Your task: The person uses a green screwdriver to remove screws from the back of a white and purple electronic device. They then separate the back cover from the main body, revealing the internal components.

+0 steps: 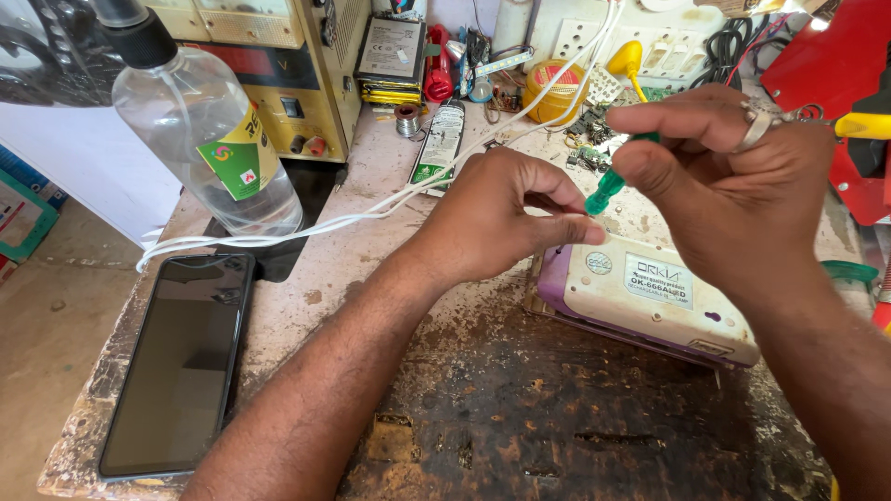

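While the left hand (pixel 492 218) pinches, seemingly, its tip, the right hand (pixel 733 186) grips a green screwdriver (pixel 608 186) above the lamp (pixel 650 297).

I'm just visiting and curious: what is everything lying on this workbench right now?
screwdriver: one, green handle, held over the device
device: one, cream and purple, bench right
phone: one, black, screen dark, bench left edge
bottle: one, clear with black cap, back left
cables: white, running across the bench
tin: one, yellow, round, at the back
left hand: pinching the screwdriver's lower end
right hand: grip on the screwdriver handle
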